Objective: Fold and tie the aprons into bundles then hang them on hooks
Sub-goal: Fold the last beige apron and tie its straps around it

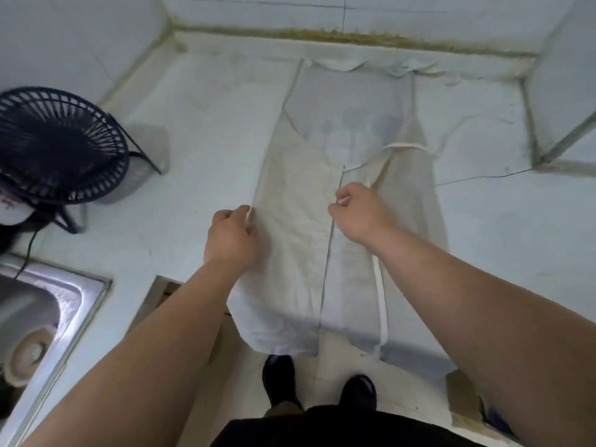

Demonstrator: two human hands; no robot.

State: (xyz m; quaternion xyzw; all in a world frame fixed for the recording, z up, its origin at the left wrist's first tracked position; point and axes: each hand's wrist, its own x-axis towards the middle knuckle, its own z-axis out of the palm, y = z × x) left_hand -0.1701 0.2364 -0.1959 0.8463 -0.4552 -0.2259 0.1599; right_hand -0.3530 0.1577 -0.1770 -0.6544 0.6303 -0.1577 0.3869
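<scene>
A cream apron (300,201) lies lengthwise on the white tiled counter (206,130), its near end hanging over the front edge. Its left side is folded inward to the middle. My left hand (231,235) pinches the folded left edge of the apron. My right hand (358,211) has curled fingers pinching the cloth at the centre line, near where a tie strap (380,304) runs down toward the hanging end. Another strap (406,146) loops across the apron's right side.
A black fan (61,146) stands on the counter at the left, its cord trailing toward a steel sink (48,314) at the lower left. Tiled walls close the counter at the back and right. My shoes (280,379) show on the floor below.
</scene>
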